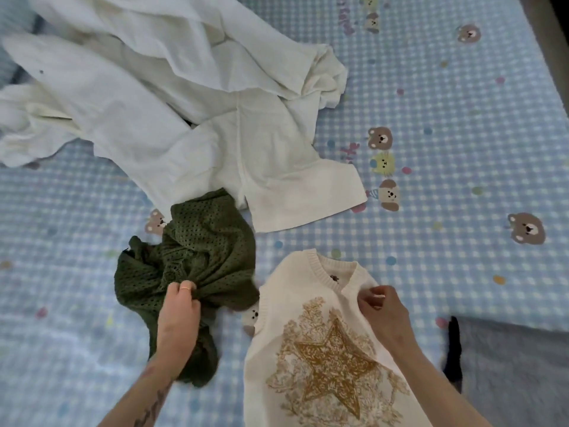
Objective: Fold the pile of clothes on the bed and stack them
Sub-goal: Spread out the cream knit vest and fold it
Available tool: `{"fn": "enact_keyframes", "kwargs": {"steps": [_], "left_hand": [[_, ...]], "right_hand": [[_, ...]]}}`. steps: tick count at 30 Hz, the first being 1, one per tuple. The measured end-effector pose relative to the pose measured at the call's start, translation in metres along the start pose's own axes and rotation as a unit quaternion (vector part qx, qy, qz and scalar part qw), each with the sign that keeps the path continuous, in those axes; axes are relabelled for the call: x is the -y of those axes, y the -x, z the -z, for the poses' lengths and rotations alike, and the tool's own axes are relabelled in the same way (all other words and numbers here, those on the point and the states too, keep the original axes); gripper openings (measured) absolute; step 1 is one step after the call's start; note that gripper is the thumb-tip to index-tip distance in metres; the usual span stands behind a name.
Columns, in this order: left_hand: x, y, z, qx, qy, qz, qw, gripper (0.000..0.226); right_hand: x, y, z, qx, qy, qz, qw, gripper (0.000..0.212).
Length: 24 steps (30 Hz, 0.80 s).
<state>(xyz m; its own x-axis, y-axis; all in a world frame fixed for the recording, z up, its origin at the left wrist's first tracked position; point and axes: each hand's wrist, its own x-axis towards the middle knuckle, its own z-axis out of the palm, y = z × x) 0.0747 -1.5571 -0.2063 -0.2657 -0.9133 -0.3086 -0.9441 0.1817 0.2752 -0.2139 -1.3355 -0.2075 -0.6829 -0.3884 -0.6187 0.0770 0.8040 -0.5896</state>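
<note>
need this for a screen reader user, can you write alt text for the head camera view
A person's left hand grips a crumpled green knit garment while the right hand pinches the shoulder of a cream sweater with a gold star. Both lie on a blue checked bedsheet with bear prints; a pile of white clothes sits behind.

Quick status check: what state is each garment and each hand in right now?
Olive-green open-knit sweater: crumpled, unfolded.
Cream knit vest with gold star print: spread front-up, unfolded.
White garments pile: heaped, unfolded.
Left hand: grips the green sweater.
Right hand: pinches the vest near its neckline.
</note>
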Motion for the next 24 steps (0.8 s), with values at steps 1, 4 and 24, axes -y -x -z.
{"fn": "enact_keyframes", "kwargs": {"steps": [1,4,24], "left_hand": [[0.021,-0.007,0.019,-0.019,-0.004,0.013,1.0,0.025],[0.076,-0.027,0.071,-0.055,-0.037,0.028,0.997,0.027],[-0.112,-0.001,-0.042,0.256,0.234,-0.028,0.938,0.033]], "right_hand": [[0.001,0.001,-0.002,-0.006,0.003,0.0,1.0,0.026],[0.004,0.003,-0.008,-0.024,0.008,-0.003,1.0,0.029],[0.013,-0.007,-0.036,-0.14,0.052,-0.042,0.988,0.013]]}}
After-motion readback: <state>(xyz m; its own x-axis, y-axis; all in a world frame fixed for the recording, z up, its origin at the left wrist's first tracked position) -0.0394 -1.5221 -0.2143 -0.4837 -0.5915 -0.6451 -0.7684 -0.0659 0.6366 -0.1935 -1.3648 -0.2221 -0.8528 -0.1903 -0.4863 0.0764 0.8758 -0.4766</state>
